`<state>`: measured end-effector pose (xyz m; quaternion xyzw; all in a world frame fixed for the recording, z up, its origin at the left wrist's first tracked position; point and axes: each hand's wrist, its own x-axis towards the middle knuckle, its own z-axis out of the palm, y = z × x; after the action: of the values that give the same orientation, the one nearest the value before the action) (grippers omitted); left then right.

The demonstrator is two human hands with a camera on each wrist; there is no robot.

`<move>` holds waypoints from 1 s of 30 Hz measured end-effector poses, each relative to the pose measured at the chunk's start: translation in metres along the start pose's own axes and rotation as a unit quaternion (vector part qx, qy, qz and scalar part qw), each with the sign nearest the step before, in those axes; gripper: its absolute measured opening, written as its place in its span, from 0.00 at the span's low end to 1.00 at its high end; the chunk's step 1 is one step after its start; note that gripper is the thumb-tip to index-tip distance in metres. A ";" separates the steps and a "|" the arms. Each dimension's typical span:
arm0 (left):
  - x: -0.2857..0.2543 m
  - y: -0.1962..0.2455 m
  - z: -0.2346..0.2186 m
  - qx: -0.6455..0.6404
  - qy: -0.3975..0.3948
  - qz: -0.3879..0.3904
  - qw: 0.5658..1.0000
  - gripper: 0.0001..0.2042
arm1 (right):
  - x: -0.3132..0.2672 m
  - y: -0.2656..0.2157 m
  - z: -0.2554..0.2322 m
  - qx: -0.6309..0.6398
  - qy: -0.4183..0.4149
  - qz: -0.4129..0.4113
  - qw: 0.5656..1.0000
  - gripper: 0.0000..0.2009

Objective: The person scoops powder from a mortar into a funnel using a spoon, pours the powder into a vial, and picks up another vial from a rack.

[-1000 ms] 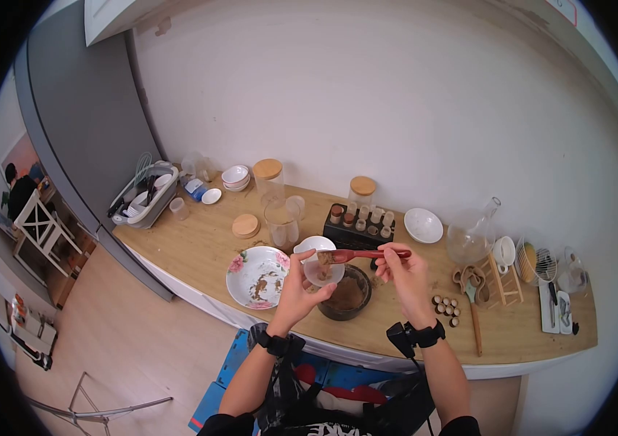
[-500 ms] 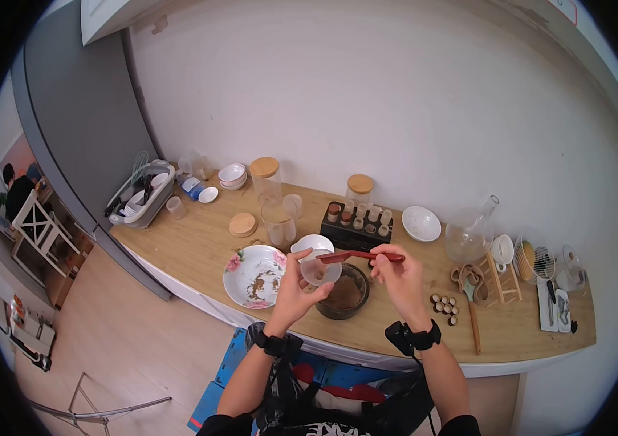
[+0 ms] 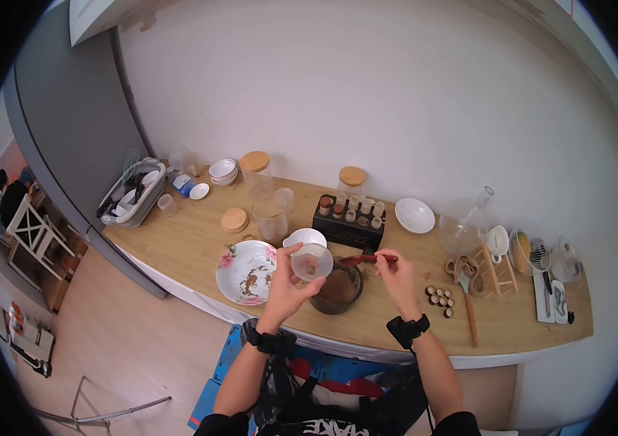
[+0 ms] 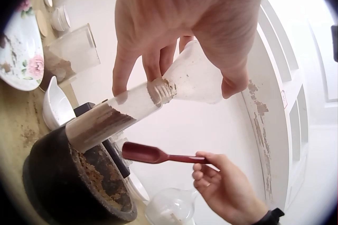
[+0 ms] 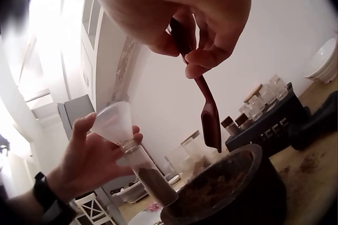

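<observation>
Left hand (image 4: 185,19) | curled round translucent plastic funnel (image 4: 198,74) seated in small glass spice vial (image 4: 113,117), held tilted above dark round bowl of brown powder (image 4: 79,183), likely so spills are caught | Right hand (image 5: 174,8) | dark red plastic scoop (image 5: 203,103) pinched by handle, blade just over bowl rim | wooden table (image 3: 185,247) beneath.

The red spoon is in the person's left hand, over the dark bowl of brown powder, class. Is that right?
Not quite. The red spoon is pinched in the right hand, as the right wrist view shows. It does hang over the dark bowl of brown powder.
</observation>
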<state>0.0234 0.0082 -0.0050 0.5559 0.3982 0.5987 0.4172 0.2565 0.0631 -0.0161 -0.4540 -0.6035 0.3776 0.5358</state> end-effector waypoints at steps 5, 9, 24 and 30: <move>0.000 0.002 0.000 -0.006 0.001 -0.001 1.000 0.35 | -0.006 0.008 0.003 -0.066 -0.028 -0.028 0.997 0.07; -0.001 0.002 0.000 0.004 0.004 0.001 1.000 0.35 | -0.013 0.009 0.002 -0.151 -0.086 -0.055 0.983 0.09; 0.000 -0.001 0.001 -0.003 -0.004 -0.010 1.000 0.36 | -0.027 0.059 0.012 0.082 -0.008 0.199 0.977 0.11; 0.000 -0.002 0.001 -0.007 -0.004 -0.002 1.000 0.36 | -0.028 0.054 -0.001 0.158 0.014 0.225 0.961 0.11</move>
<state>0.0242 0.0087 -0.0066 0.5541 0.3937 0.5984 0.4241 0.2657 0.0527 -0.0757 -0.4930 -0.4110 0.5723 0.5105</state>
